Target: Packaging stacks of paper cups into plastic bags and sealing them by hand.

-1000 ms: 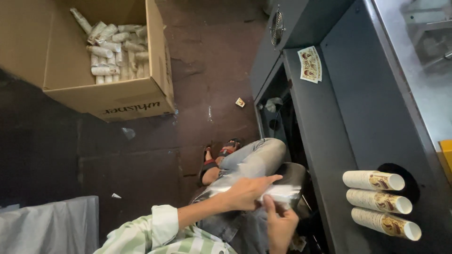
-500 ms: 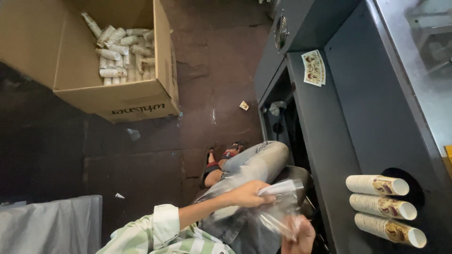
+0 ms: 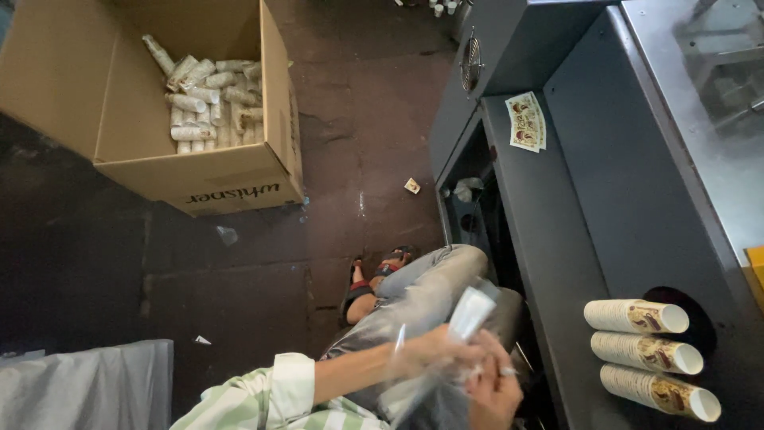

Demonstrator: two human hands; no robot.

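Grey machine (image 3: 605, 239) on the right, three stacks of printed paper cups (image 3: 637, 316) laid sideways at its round outlet, easy to reach. Open cardboard box (image 3: 231, 179) set on the floor upper left, wrapped cup stacks piled inside. Clear plastic sleeve (image 3: 465, 318) is held over the lap: left hand (image 3: 434, 354) and right hand (image 3: 497, 386) are together, both closed on it, apparently spreading it. Knee and machine edge crowd the space.
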